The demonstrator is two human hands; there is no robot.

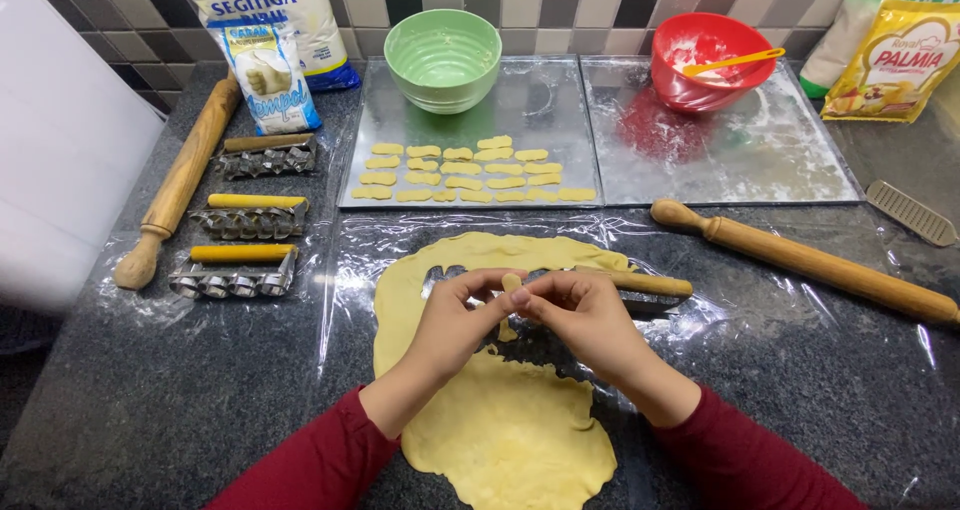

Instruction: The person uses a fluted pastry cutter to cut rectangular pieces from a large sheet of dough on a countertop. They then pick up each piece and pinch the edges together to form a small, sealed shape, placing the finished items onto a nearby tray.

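Head view shows a small dough piece (511, 282) pinched between the fingertips of both hands, left hand (452, 320) and right hand (585, 318), each grip closed on it and lifting it just above the rolled dough sheet (500, 420). A roller cutter with a wooden handle (640, 286) rests on the sheet behind the hands, within easy reach. Clear plastic film (760, 310) covers the dark desk (150, 400), apparently against sticking. Farther back, cut pieces (470, 170) lie in rows on a metal tray (560, 100).
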